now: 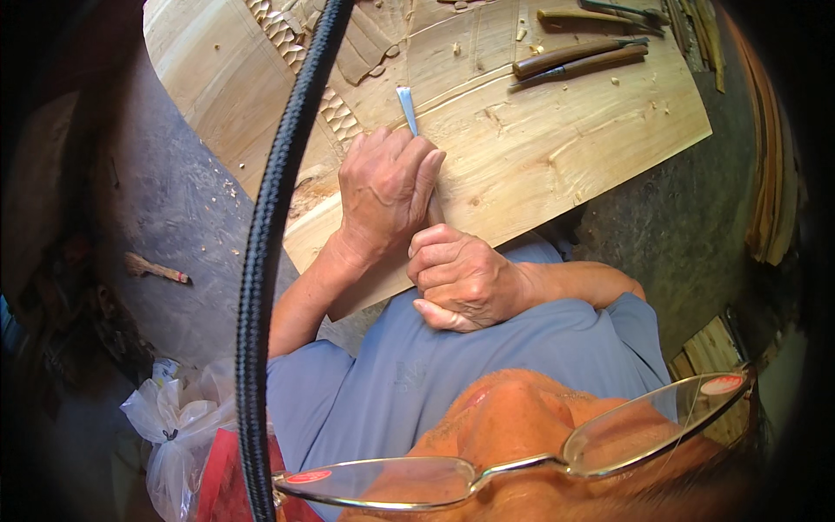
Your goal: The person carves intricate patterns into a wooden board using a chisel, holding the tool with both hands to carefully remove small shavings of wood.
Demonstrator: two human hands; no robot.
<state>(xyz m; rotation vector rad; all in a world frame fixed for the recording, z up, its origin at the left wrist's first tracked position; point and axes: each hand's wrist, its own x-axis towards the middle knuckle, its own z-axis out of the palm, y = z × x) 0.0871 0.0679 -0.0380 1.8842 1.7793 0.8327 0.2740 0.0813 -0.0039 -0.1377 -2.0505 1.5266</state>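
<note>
My left hand [388,189] is wrapped around the upper part of a wood chisel. The bright steel blade [407,109] of the chisel sticks out past my knuckles, its edge at the board's surface. My right hand [463,277] grips the rear of the chisel's wooden handle [435,210], close to my body; its end is hidden in the fist. Beneath both hands lies a large pale wooden board [522,176] with a curved left edge. Left of the blade runs a band of scalloped gouge cuts [339,117]. Pencil-like lines and shallow carved recesses mark the far part.
Several wood-handled carving tools [574,60] lie at the board's far right. Loose chips [456,49] dot the wood. A short wooden stick [156,269] lies on the grey floor at left. Near my left side are tied clear plastic bags [173,417]. Long wood strips [773,183] stand at right.
</note>
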